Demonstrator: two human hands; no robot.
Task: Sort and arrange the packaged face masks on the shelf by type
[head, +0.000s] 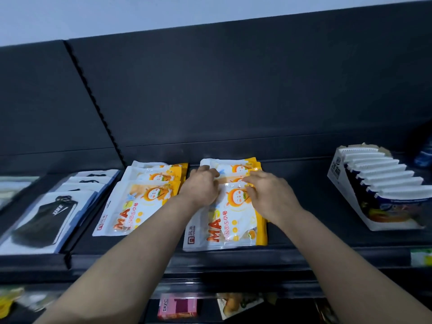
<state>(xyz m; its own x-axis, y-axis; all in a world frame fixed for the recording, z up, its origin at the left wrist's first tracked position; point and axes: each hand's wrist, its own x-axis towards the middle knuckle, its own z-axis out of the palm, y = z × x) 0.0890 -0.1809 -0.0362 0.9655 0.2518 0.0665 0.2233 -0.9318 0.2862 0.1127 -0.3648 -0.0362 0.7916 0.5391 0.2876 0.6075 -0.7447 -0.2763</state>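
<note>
Two overlapping rows of orange-and-white mask packs lie on the dark shelf (304, 230). The left row (131, 206) lies untouched. Both my hands rest on the right row (224, 225), near its middle. My left hand (202, 185) presses on the packs' left side, fingers curled at the edge of a rear pack. My right hand (266, 192) lies on the right side with fingers bent onto the front pack's top edge. A row of black cloth masks in clear packs (42, 218) sits at the far left.
A white display box (378, 190) with ridged white packets stands tilted at the right. The shelf's black back panel (233, 90) rises behind. Below the shelf edge a pink box (177, 307) and other goods show on a lower level.
</note>
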